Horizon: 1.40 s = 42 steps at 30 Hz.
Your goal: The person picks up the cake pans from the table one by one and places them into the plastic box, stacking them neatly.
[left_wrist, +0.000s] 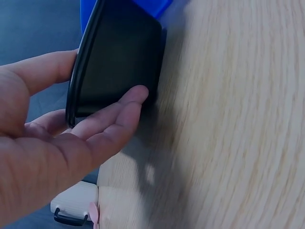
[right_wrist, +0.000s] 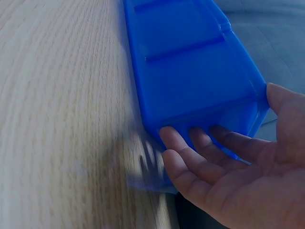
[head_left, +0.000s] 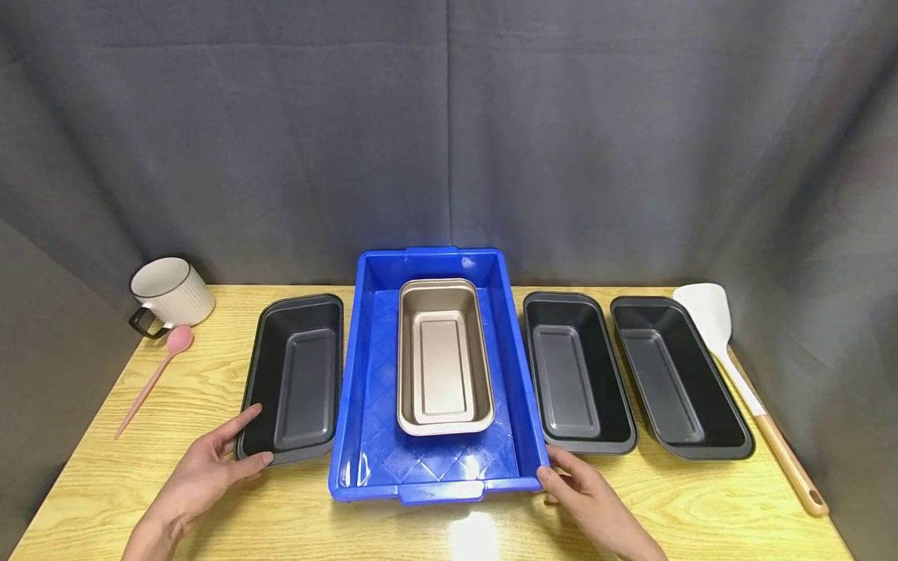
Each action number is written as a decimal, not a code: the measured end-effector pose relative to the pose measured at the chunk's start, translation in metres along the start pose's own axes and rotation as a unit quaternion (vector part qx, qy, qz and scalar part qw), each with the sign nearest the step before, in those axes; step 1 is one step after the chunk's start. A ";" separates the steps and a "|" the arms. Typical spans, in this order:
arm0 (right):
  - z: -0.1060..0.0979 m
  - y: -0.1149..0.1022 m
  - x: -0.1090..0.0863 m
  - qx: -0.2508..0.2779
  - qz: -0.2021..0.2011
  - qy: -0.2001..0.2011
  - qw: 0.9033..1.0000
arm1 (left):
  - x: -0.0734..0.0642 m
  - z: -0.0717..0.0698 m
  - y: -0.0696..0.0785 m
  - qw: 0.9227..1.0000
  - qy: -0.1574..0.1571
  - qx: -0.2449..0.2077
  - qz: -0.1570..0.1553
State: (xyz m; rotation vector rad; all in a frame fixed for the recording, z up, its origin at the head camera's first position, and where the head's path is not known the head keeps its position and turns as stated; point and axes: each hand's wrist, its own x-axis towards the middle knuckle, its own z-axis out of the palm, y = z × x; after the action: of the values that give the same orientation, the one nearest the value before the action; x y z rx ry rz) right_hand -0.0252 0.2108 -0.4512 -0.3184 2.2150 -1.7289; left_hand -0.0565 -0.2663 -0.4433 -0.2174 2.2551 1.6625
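My left hand [head_left: 206, 471] holds the near-left corner of a black loaf pan [head_left: 309, 389]. Its thumb and forefinger reach over the rim, and in the left wrist view the other fingers lie along the pan's outer wall [left_wrist: 119, 62]. At the near-right corner of a blue tray [head_left: 442, 492], my right hand [head_left: 589, 499] grips with the thumb on the rim. The right wrist view has its fingertips against the tray's outer side [right_wrist: 190, 86]. Inside the tray sits a gold loaf pan [head_left: 443, 366], upright.
Right of the tray stand two more black loaf pans, one [head_left: 571, 382] close to it and another [head_left: 673, 382] further out. Along the right edge lies a white spatula [head_left: 708, 312] with a wooden handle. A white mug [head_left: 171, 292] and a pink spoon [head_left: 178, 339] are at far left. Grey curtain [head_left: 449, 140] hangs behind.
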 end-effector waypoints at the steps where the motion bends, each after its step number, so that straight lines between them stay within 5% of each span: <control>1: 0.000 0.000 0.000 -0.001 -0.001 0.000 1.000 | 0.000 0.000 0.000 1.000 0.001 -0.011 0.002; 23: 0.000 0.000 0.001 0.015 0.008 -0.004 1.000 | 0.000 -0.011 0.025 0.993 0.012 -0.101 0.061; 34: -0.001 0.003 0.000 0.022 -0.004 -0.011 1.000 | 0.004 -0.007 0.063 0.984 -0.012 -0.127 0.126; 42: 0.000 0.003 0.000 0.030 0.000 -0.013 0.999 | 0.016 0.013 0.090 0.981 -0.045 -0.126 0.139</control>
State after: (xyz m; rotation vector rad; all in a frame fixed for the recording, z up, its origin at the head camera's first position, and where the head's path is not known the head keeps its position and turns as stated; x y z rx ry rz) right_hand -0.0254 0.2114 -0.4540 -0.3265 2.1393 -1.7778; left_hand -0.0971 -0.2252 -0.3711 0.1192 2.0791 2.0568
